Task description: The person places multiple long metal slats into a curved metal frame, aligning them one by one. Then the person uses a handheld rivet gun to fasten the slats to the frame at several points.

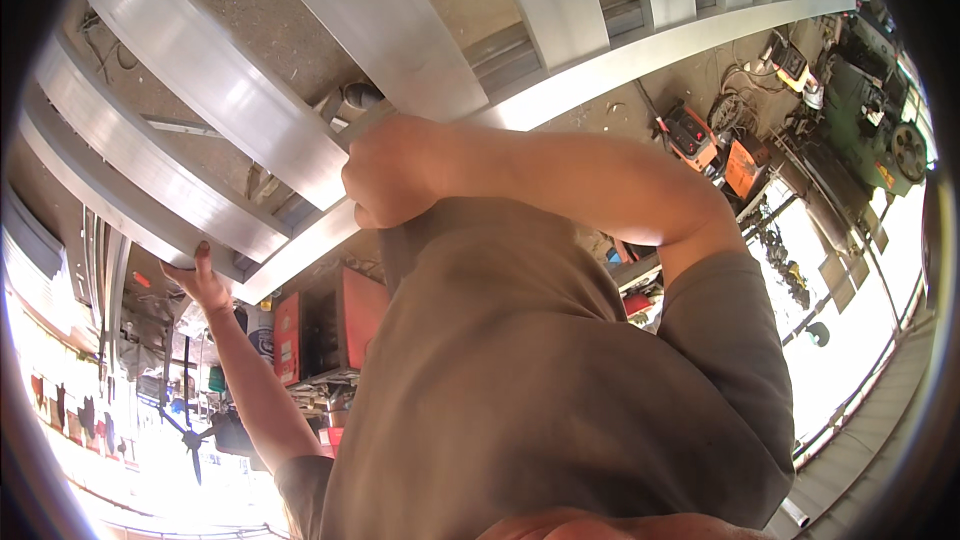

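Note:
A large frame of silvery metal, with broad flat slats across it, fills the upper part of the view. At its near left corner my left hand grips the outer bar, thumb raised against the metal and fingers spread along the other side. My right hand is closed at the near rail, where a wide slat meets it. That forearm crosses in front of my body with the elbow bent outward. The right fingertips are mostly hidden behind the hand, along with the stretch of rail they close around.
A red cabinet stands beyond my left forearm. On the right are an orange and black machine, cables and a green machine with a wheel. Long metal profiles stand at the far left. Beneath the slats lies a dirty floor.

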The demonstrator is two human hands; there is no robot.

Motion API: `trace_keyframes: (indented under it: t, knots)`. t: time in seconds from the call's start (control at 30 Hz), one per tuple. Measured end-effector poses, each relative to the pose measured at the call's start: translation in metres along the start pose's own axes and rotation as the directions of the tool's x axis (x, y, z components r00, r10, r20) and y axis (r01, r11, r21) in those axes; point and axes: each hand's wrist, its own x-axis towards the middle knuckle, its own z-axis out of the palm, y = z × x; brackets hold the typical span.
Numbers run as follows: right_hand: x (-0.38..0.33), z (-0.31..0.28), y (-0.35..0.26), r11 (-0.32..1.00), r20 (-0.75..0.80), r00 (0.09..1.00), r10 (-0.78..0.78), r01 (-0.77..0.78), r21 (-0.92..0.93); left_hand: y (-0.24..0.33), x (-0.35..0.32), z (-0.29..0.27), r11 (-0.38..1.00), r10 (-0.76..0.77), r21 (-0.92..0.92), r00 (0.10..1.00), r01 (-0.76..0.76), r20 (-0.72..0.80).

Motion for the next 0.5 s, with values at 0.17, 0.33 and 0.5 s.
trace_keyframes:
  t: [0.17, 0.33, 0.5]
  knots:
    - [0.0, -0.008, -0.019, 0.991, -0.018, 0.996, -0.092, 0.094, 0.093, 0.001, 0.0, -0.001, 0.999, -0.04, -0.029, 0.999, 0.04, 0.015]
    - [-0.003, -0.01, -0.006, 0.998, -0.051, 0.997, 0.063, -0.061, 0.028, -0.001, 0.0, -0.004, 0.998, -0.058, -0.015, 0.998, 0.058, 0.016]
    - [0.001, -0.005, -0.021, 0.996, -0.085, 0.994, -0.071, 0.075, 0.043, -0.001, 0.0, -0.005, 0.997, -0.079, 0.014, 0.997, 0.079, 0.0]
